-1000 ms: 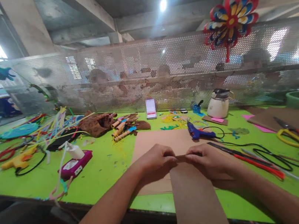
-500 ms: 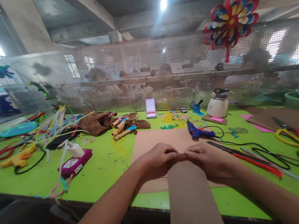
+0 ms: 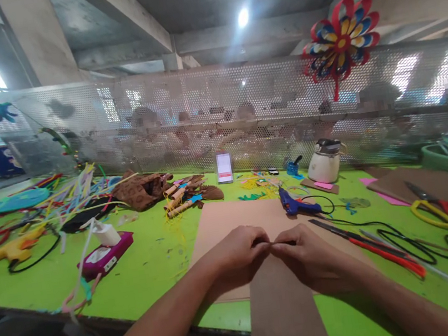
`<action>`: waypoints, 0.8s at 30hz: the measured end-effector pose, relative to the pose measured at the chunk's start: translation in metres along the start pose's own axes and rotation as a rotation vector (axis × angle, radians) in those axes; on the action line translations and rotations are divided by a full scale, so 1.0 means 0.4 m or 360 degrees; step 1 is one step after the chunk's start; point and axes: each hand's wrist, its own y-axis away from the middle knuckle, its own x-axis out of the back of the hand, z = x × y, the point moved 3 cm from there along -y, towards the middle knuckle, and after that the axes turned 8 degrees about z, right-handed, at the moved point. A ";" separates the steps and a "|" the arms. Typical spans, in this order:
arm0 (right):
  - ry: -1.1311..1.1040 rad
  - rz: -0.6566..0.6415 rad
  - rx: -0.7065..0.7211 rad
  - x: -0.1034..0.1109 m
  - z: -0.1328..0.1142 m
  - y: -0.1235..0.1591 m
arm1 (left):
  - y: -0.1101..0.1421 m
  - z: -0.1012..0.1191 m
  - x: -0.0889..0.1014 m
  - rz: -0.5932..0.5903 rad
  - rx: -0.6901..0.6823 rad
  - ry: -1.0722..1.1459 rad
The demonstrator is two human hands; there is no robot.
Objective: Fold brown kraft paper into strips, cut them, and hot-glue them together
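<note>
A strip of brown paper (image 3: 285, 310) hangs from both my hands toward the table's front edge. My left hand (image 3: 242, 246) pinches its top edge between thumb and fingers. Right beside it, my right hand (image 3: 303, 249) grips the same edge, thumb and fingertips closed. The two thumbs almost meet, and the pinched edge is mostly hidden by the fingers. Under my hands lies a larger light-brown sheet (image 3: 223, 218) on the green table. A blue glue gun (image 3: 294, 202) rests on the far right part of that sheet.
To the right are a red-handled cutting tool (image 3: 388, 255), black cable (image 3: 407, 241) and scissors (image 3: 432, 210). A white pot (image 3: 324, 163) and a phone (image 3: 224, 168) stand at the back. Leftward lie a purple power strip (image 3: 108, 255), a yellow glue gun (image 3: 17, 246) and brown cloth (image 3: 139, 192).
My hands have come closer together along the paper's top edge, and the folded edge shows less between them. The whole view has shifted slightly.
</note>
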 end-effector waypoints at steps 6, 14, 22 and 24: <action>0.0108 -0.0084 0.0051 0.021 -0.003 -0.010 | 0.022 -0.001 0.014 0.0022 0.0114 0.0033; 0.0363 -0.0093 0.0172 0.039 0.006 -0.017 | 0.003 -0.031 0.018 -0.0021 0.0158 0.0160; 0.0311 -0.0370 0.0217 0.081 0.000 -0.014 | 0.003 -0.059 0.002 -0.0141 0.0268 0.0658; 0.0353 -0.0405 0.0222 0.090 -0.005 -0.009 | 0.000 -0.065 0.000 -0.0195 0.0250 0.0762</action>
